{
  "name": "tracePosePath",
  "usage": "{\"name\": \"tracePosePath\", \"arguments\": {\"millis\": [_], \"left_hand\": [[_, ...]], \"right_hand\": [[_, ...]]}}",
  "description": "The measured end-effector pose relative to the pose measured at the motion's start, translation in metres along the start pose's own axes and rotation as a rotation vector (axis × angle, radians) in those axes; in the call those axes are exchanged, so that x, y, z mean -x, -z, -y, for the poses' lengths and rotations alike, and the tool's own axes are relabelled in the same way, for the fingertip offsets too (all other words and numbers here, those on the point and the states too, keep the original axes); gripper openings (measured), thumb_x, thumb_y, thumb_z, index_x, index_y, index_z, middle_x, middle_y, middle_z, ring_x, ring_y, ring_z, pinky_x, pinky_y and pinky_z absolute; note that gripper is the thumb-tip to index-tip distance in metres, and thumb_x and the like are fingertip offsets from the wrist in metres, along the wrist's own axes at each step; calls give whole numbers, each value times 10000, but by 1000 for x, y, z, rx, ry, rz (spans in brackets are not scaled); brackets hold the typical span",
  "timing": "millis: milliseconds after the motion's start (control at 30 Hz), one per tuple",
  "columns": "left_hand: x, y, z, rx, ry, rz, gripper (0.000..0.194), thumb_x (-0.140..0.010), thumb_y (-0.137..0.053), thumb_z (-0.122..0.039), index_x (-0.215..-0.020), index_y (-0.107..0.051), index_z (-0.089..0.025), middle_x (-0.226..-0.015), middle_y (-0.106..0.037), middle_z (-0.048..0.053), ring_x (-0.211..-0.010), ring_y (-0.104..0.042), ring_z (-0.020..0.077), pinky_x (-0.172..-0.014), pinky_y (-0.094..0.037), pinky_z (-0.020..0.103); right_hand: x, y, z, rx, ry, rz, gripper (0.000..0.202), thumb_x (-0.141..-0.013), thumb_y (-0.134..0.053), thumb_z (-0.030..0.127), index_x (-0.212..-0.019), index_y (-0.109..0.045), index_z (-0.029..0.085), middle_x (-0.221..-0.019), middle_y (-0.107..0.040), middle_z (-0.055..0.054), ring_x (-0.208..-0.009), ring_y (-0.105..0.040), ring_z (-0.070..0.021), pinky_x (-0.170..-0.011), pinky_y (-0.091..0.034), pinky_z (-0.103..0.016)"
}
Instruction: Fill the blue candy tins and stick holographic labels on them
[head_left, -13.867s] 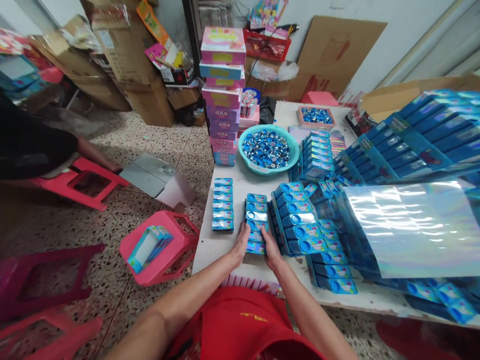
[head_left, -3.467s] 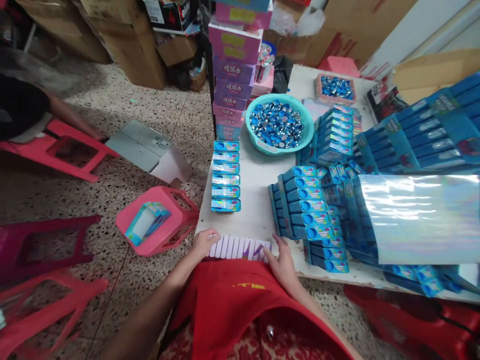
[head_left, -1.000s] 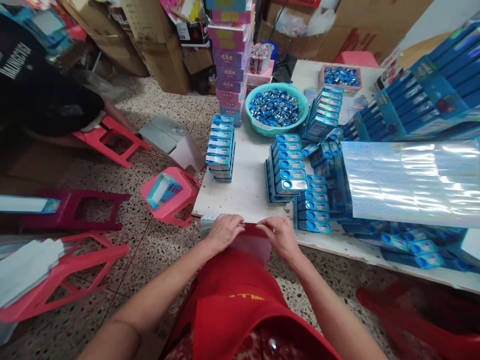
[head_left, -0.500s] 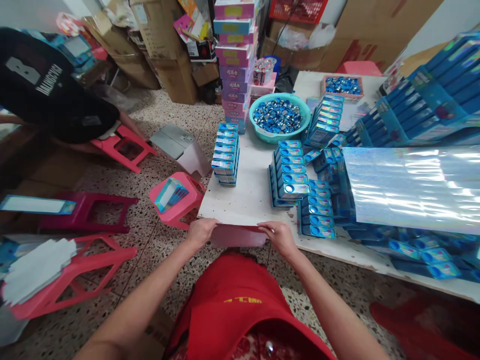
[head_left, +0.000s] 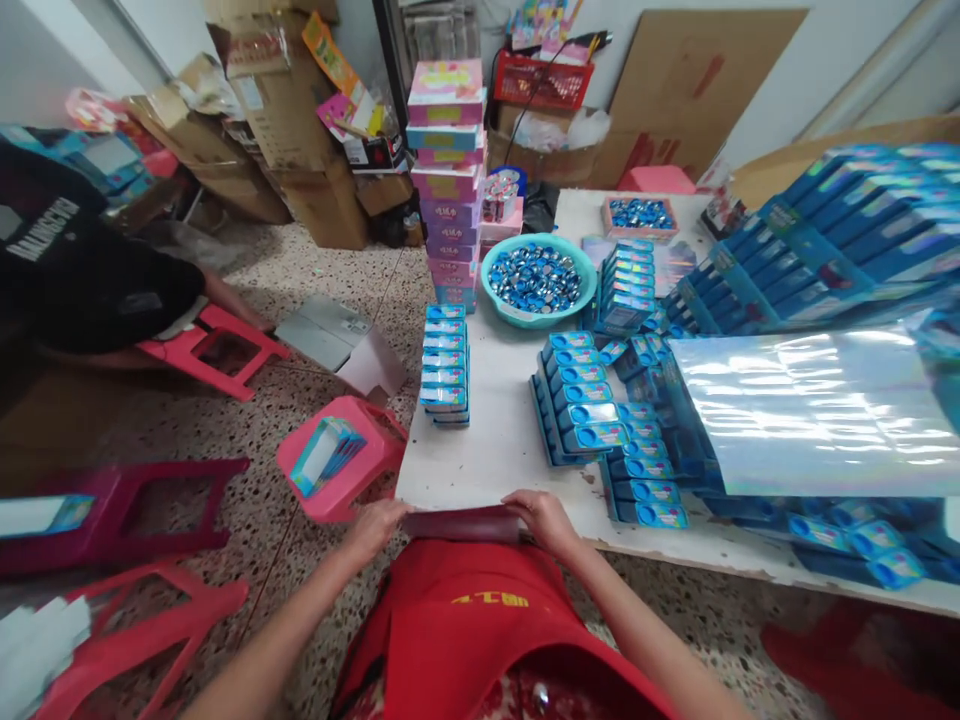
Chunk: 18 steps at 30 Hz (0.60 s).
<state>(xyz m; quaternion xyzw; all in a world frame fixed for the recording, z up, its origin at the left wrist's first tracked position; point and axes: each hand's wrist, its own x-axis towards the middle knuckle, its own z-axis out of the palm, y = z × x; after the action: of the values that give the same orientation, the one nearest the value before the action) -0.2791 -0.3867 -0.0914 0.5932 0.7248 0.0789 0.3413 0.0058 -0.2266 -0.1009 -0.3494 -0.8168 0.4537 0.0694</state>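
Note:
At the table's near edge, a thin shiny sheet (head_left: 465, 524) is stretched between my two hands, its surface a dull reddish tone. My left hand (head_left: 380, 527) pinches the sheet's left end, by the table corner. My right hand (head_left: 546, 515) grips its right end with fingers closed. Beyond them stands a stack of small blue boxes (head_left: 445, 365) on the white table (head_left: 499, 440). A second group of blue boxes (head_left: 581, 395) rises further right, beyond my right hand.
A turquoise basin (head_left: 536, 318) holds many small blue and silver pieces. A large silvery sheet (head_left: 810, 410) covers blue boxes on the right. Pink stools (head_left: 352, 440) stand on the speckled floor at left. A person in black (head_left: 97, 250) sits far left.
My view has tilted up, so the table appears lower. Both hands have drawn nearer my red apron with the sheet, which now shows as a narrower strip.

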Motion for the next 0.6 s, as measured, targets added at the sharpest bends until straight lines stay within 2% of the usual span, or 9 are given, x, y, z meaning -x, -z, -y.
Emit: {"name": "tracePosePath", "arguments": {"millis": [100,167,233,333,433,500,600], "left_hand": [[-18,16,7,59,33,126,237,-829,-421,-280,-774,-645,-222,-718,-651,-4,-731,-603,171,-670,-415,237],[-32,28,12,92,55,138,255,-832,-425,-326,-731,-621,-199,-659,-613,-17,-671,-582,156,-617,-387,219],[-48,39,16,84,89,144,267,-831,-428,-336,-708,-607,-182,-651,-604,-16,-670,-581,157,-597,-377,215],[-70,48,10,-100,122,147,255,-844,-417,-278,-754,-627,-166,-721,-648,41,-753,-606,199,-665,-409,259],[-90,41,-19,-233,10,-21,274,-862,-396,-225,-987,-630,-154,-992,-665,128,-966,-584,234,-857,-400,343],[-102,26,-48,-170,-100,-73,326,-870,-412,-272,-1118,-586,-153,-1148,-618,135,-1073,-540,228,-936,-367,352],[-123,1,-86,5,-139,91,365,-855,-436,-342,-1145,-581,-174,-1094,-652,85,-999,-580,203,-857,-416,305]], "right_hand": [[-12,0,2,-71,-40,-18,195,-805,-498,231,-815,-693,221,-782,-722,-19,-718,-661,-180,-665,-483,-269],[-22,-1,2,-113,-102,-74,186,-793,-505,244,-771,-686,206,-734,-714,-18,-678,-651,-178,-633,-476,-263],[-32,-2,2,-140,-167,-137,182,-778,-514,259,-740,-681,196,-712,-709,-22,-670,-647,-182,-622,-471,-264],[-45,-4,-3,-157,-228,-186,192,-771,-512,266,-727,-683,189,-704,-708,-30,-665,-645,-188,-614,-467,-271],[-51,-7,-8,-178,-253,-201,198,-778,-501,251,-743,-688,197,-735,-714,-31,-692,-649,-186,-642,-474,-276],[-51,-9,-10,-189,-261,-212,200,-786,-493,243,-766,-688,204,-781,-720,-33,-739,-656,-184,-689,-482,-282],[-50,-11,-12,-190,-276,-230,195,-798,-491,243,-823,-679,199,-807,-719,-35,-754,-660,-179,-698,-498,-282]]}}
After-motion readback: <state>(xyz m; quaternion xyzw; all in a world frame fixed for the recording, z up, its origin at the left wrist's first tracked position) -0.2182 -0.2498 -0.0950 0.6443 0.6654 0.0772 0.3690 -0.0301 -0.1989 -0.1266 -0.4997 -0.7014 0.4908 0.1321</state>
